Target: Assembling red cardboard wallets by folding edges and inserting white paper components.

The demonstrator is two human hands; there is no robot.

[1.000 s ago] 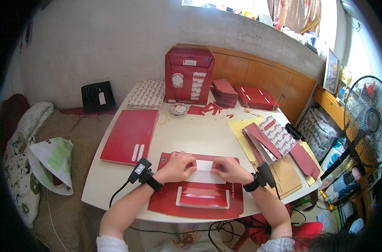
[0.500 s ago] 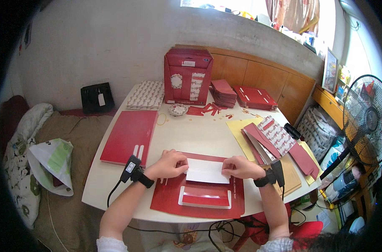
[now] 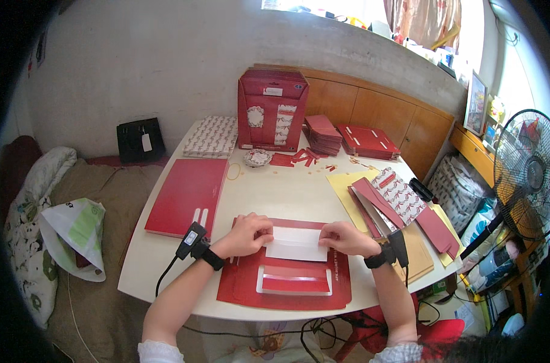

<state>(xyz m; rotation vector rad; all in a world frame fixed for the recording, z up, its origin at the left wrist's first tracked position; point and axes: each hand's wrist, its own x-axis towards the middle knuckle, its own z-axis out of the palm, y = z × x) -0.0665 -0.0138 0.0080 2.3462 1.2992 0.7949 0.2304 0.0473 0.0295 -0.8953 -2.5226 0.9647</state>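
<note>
Both hands pinch a white folded paper piece (image 3: pixel 295 244) by its two short ends, with a crease running across it. My left hand (image 3: pixel 247 235) is closed at its left end, fingertips curled together. At the opposite end, my right hand (image 3: pixel 349 239) is closed in a pinch. Beneath them lies a flat red printed card sheet (image 3: pixel 241 289) at the table's near edge. A red money-wallet insert with a white border (image 3: pixel 295 282) shows on that sheet, just nearer than the white paper. Black bands circle both wrists.
At left on the white table (image 3: pixel 250 193) lies a red card stack (image 3: pixel 187 196); a patterned stack (image 3: pixel 211 137) is behind it. A tall red display box (image 3: pixel 272 124) stands at the back. Red stacks (image 3: pixel 368 141) and patterned wallets (image 3: pixel 402 196) lie right. A fan (image 3: pixel 529 172) stands beside the table.
The white paper and both hands have shifted very slightly left and away from me. My grip on both ends is the same.
</note>
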